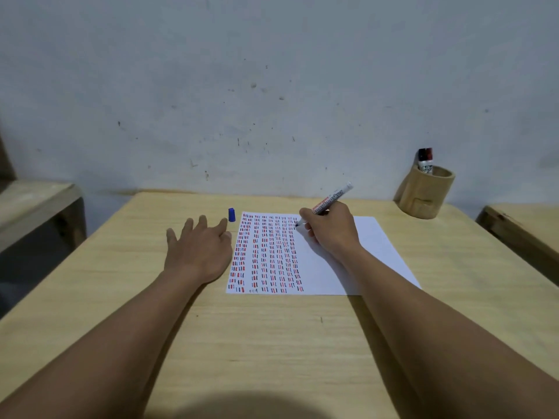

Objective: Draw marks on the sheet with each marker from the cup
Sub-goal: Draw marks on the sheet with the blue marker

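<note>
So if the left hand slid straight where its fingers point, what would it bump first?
Probably the small blue marker cap, standing on the wooden table just beyond the left hand.

Both forearms are bare from the bottom of the view up to the wrists, with no sleeve showing. The left hand (199, 246) and the right hand (331, 229) wear nothing: no rings, watch, bands or gloves. The nails are short and unpainted.

Head camera — forward, down, seemingly close over table (272, 343).
</note>
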